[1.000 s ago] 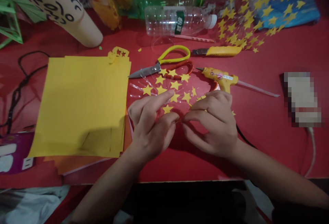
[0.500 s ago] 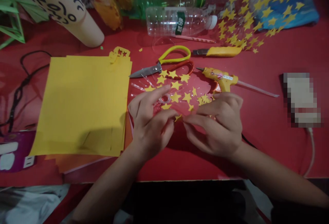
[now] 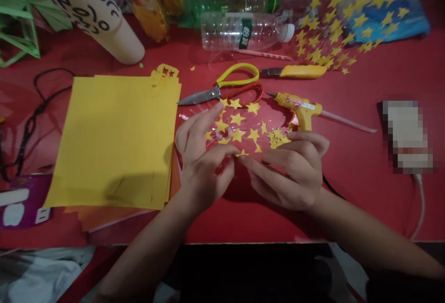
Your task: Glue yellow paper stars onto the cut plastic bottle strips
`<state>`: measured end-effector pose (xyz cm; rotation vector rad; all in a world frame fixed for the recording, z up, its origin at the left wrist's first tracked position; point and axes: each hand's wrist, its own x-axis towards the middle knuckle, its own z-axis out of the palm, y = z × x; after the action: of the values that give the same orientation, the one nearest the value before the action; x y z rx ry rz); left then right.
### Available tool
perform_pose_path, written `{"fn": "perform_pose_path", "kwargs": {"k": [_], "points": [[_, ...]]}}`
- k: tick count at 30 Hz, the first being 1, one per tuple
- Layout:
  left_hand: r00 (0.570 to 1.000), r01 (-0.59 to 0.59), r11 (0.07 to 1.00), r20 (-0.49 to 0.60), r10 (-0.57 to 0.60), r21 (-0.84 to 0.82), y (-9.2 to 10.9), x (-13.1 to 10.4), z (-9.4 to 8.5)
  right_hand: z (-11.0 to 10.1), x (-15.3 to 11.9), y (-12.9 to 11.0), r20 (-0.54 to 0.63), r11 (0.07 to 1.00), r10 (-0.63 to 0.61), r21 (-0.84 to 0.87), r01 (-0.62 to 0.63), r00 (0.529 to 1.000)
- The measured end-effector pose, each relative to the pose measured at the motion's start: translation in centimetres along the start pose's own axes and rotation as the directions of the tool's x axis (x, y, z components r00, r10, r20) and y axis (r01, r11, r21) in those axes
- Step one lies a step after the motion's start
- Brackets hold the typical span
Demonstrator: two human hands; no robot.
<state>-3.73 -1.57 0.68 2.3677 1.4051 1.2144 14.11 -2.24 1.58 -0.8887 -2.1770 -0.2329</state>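
Note:
A clear plastic piece with thin strips spreading from a bottle-neck ring (image 3: 223,133) lies in front of me, dotted with yellow paper stars (image 3: 238,119). My left hand (image 3: 205,168) is closed, thumb and a finger pinching the near end of a strip by one small star (image 3: 242,153). At that same star, my right hand (image 3: 287,170) is closed, its thumb and forefinger tips pressed to the star's edge. A pile of loose stars (image 3: 278,138) lies just beyond my right fingers. Part of the plastic is hidden by my left hand.
Scissors (image 3: 201,96), a utility knife (image 3: 302,71) and a glue gun (image 3: 295,103) with a glue stick lie beyond my hands. Yellow paper sheets (image 3: 118,136) are stacked left. Behind stand a bottle (image 3: 225,31) and a star-covered plastic spray (image 3: 335,27). A blurred-out device (image 3: 406,136) lies right.
The pinched star has tipped and now lies flatter between my fingertips. My right hand has shifted slightly left and closer to it. The whole view has moved a little.

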Motion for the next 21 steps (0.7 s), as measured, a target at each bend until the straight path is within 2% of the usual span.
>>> {"fn": "perform_pose_path", "kwargs": {"k": [9, 16, 21], "points": [[1.0, -0.014, 1.0, -0.024, 0.015, 0.019, 0.0, 0.13, -0.03, 0.31, 0.09, -0.24, -0.013, 1.0, 0.017, 0.012, -0.017, 1.0], [0.998, -0.055, 0.994, -0.033, 0.058, 0.094, 0.03, 0.14, -0.37, -0.23, 0.16, 0.22, -0.054, 0.996, 0.089, -0.003, -0.089, 0.995], [0.997, -0.066, 0.99, -0.033, 0.071, 0.122, 0.24, 0.15, -0.68, -0.68, 0.02, 0.74, -0.089, 0.997, 0.068, -0.03, -0.07, 0.994]]}}
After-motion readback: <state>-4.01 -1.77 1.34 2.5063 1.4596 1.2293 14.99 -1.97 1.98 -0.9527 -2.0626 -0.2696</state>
